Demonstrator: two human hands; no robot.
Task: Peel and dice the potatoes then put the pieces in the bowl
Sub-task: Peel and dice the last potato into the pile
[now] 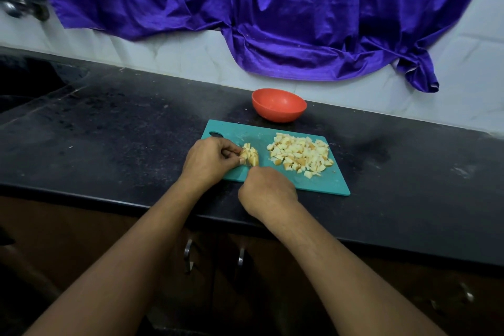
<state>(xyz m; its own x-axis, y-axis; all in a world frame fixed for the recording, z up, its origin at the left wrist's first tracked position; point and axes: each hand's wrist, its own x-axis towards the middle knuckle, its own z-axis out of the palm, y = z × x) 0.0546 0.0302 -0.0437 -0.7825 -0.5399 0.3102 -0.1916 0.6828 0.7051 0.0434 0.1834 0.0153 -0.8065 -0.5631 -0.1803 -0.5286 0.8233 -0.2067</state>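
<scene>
Left hand [208, 162] pinches a sliced potato piece [249, 157] at frame centre on the teal cutting board [321, 184]. Right hand [266, 189] is fisted; its contents cannot be told. Diced heap [300, 154] lies right of it.

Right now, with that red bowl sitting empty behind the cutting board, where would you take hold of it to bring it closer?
Probably by the near rim of the bowl, coming from above with thumb inside and fingers outside. Its wall is round and curves under to a small base, so a side grip could slip; the open, upright rim offers a firm edge. It stands apart from the cutting board, with space around it.
</scene>
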